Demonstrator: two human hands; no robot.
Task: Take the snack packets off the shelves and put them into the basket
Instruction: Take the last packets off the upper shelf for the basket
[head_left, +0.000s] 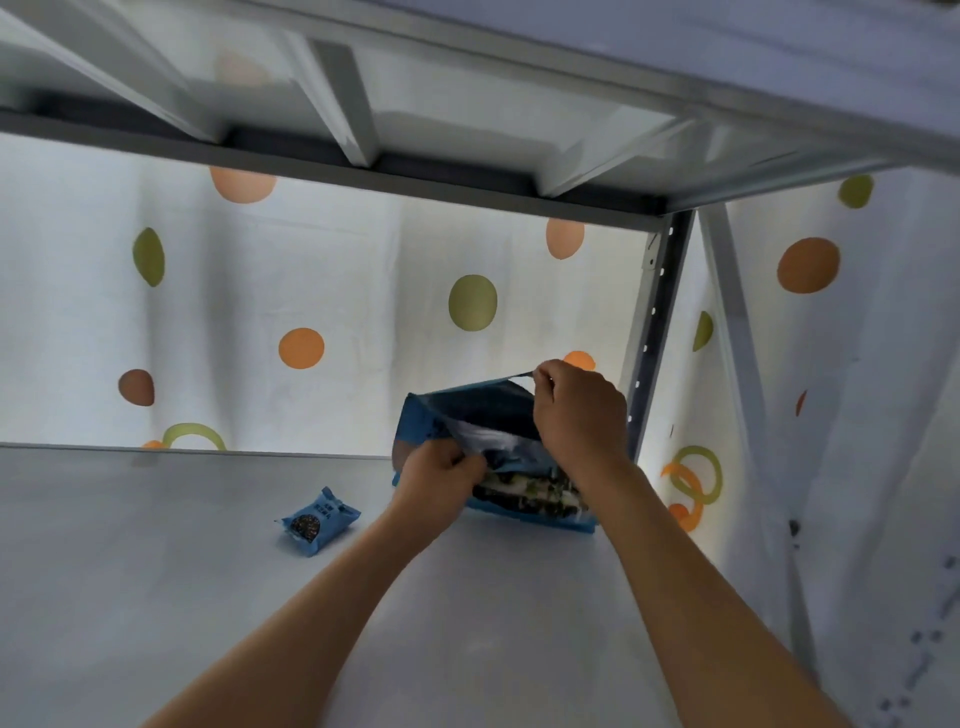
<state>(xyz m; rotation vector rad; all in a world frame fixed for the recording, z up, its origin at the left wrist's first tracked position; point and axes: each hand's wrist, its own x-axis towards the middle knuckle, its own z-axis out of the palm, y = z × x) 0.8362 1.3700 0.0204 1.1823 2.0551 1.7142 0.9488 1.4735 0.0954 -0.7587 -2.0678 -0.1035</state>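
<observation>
**Both hands on the big bag, basket out of sight**

The large blue bag stands at the far right of the shelf, close to the slotted upright. A small blue packet lies flat on the shelf to its left, well apart from it and untouched.

What could go wrong: the bag looks soft and is held only by its thin top edges, so a pull could tear the seal or spread the mouth and spill what is inside. It could also sag and slip from so light a hold on the way out, or snag on the upright beside it. The small packet may be left behind if overlooked. The basket is not in view, so the carry-off cannot be judged.

The grip: the right hand pinches the bag's upper flap between thumb and curled fingers, lifting it. The left hand has its fingers curled round the nearer top edge, lower down. Neither hand is spread; both are closed on the bag.
</observation>
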